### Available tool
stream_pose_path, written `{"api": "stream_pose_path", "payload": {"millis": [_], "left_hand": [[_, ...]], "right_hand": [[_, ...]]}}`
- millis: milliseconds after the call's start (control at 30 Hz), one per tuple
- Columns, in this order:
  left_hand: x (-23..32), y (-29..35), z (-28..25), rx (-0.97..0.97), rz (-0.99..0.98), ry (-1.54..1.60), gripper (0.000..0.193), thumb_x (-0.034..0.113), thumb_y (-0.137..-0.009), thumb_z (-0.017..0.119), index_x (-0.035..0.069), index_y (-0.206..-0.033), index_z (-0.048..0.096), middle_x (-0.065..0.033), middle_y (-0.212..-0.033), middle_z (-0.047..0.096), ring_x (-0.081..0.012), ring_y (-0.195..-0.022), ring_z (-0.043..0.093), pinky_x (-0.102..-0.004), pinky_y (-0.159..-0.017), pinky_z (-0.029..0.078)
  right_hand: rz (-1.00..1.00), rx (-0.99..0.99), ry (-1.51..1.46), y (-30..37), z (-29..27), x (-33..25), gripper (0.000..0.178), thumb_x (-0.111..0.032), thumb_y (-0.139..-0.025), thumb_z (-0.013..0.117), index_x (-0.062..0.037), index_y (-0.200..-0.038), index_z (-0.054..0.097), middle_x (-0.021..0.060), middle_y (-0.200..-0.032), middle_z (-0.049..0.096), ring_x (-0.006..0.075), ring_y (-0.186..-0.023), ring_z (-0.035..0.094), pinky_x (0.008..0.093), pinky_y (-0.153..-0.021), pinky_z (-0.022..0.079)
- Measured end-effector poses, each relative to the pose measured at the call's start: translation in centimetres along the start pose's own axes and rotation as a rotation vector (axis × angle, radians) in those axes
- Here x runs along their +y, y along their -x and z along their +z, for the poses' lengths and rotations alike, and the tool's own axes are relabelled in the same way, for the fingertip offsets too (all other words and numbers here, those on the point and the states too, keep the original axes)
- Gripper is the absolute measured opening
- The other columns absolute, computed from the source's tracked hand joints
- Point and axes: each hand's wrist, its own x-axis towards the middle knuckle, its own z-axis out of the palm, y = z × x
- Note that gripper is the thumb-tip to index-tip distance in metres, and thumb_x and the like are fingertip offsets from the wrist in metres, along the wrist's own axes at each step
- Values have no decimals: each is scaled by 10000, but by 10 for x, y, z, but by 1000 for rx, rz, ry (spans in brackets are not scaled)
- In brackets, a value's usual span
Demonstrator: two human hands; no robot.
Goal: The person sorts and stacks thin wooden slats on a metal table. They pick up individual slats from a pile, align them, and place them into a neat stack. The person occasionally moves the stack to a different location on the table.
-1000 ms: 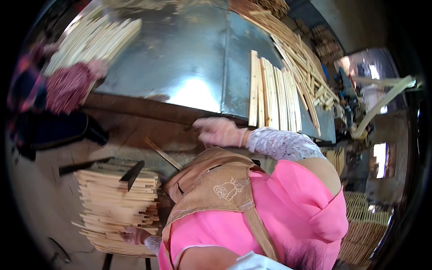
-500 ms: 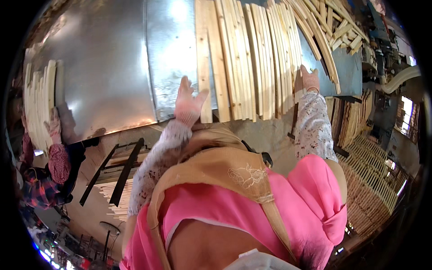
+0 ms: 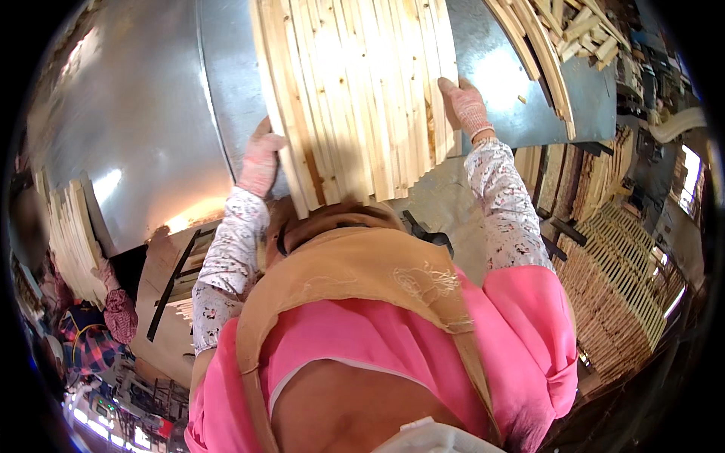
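Note:
A row of pale wooden strips (image 3: 355,98) lies side by side on the metal table in front of me, pressed together, their near ends uneven and close to my apron. My left hand (image 3: 260,158), in a pinkish knit glove, is closed on the left edge of the row, its thumb over the outermost strip. At the right edge, my gloved right hand (image 3: 466,106) grips the outer strip, thumb against the wood. Some fingers of both hands are hidden by the strips.
The shiny metal table (image 3: 136,113) extends left. There, a co-worker's gloved hand (image 3: 106,273) touches another stack of strips (image 3: 72,234). Curved boards (image 3: 540,60) and a pile of short offcuts (image 3: 585,34) lie at the far right. Stacked slats (image 3: 612,279) stand below right.
The spread strips are now squeezed into a tight row and shifted left. My left hand has moved left onto their edge; my right hand has moved left too. The co-worker's stack has shifted nearer.

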Motion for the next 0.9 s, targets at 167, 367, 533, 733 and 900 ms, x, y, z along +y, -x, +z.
{"api": "stream_pose_path", "payload": {"millis": [167, 367, 533, 733, 900], "left_hand": [[-22, 15, -158, 75, 27, 534, 578, 251, -919, 643, -115, -1366, 614, -247, -1198, 720, -355, -1007, 732, -514, -896, 636], [34, 61, -283, 176, 118, 525, 544, 128, -954, 544, -29, -1470, 617, -211, -1223, 735, -331, -990, 744, -469, -900, 642], [79, 80, -365, 755, -69, -635, 621, 365, -1025, 557, 47, -1558, 588, -197, -1573, 579, -313, -1468, 535, -388, -1252, 385], [88, 68, -387, 933, -205, -997, 921, 736, -1023, 478, 48, -1635, 452, -247, -1621, 515, -382, -1534, 453, -436, -1262, 350], [80, 55, -364, 1012, -135, -1307, 884, 663, -1022, 555, 26, -1623, 442, -252, -1512, 587, -413, -1402, 563, -481, -1209, 419]], "right_hand": [[-244, -219, 23, 51, 75, -82, 694, -469, -949, 742, 21, -1434, 660, 235, -1344, 744, 350, -1262, 701, 416, -1101, 510], [-426, -358, 253, 106, 183, -197, 566, -409, -954, 718, 26, -1315, 698, 232, -1226, 773, 353, -1135, 735, 423, -1011, 550], [-568, -509, 192, 141, 291, -242, 574, -415, -926, 726, 63, -1244, 687, 308, -1200, 737, 448, -1157, 704, 476, -1031, 540], [-629, -731, 496, 162, 357, -252, 711, -486, -937, 721, 64, -1368, 588, 339, -1317, 676, 457, -1244, 661, 493, -1077, 518], [-663, -718, 728, 108, 342, -321, 565, -517, -969, 658, -46, -1277, 700, 216, -1216, 759, 447, -1113, 715, 474, -957, 570]]}}
